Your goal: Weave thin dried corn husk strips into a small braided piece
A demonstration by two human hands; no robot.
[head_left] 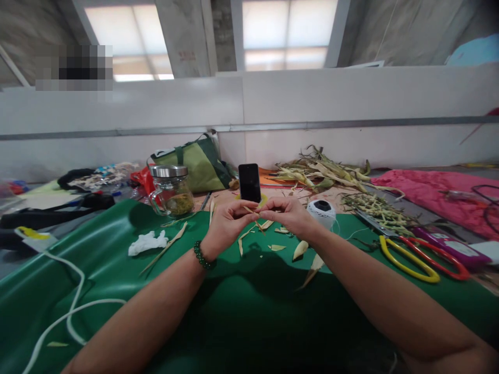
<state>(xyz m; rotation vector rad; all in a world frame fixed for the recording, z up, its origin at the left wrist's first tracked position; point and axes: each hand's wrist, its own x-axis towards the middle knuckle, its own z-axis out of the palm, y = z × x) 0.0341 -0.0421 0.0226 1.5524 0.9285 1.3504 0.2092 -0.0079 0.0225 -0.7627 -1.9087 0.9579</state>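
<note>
Both hands meet in front of me, above the green mat (249,280). Between thumb and fingers, my left hand (224,223) pinches a thin strip of dried corn husk (251,210). From the other side my right hand (290,215) closes on the same small strip, its fingertips almost touching the left ones. Just beyond the hands a black phone (249,182) stands upright. Below and around them lie loose husk pieces (300,250). To the right of my right hand sits a spool of white thread (322,210). A bracelet of dark green beads (201,255) circles my left wrist.
Scissors with yellow and red handles (409,257) lie at the right, near a purple box (448,246). Husks are heaped (323,171) at the back. A lidded glass mug (171,192), a green bag (195,163), crumpled white tissue (147,243) and a white cable (76,296) are on the left.
</note>
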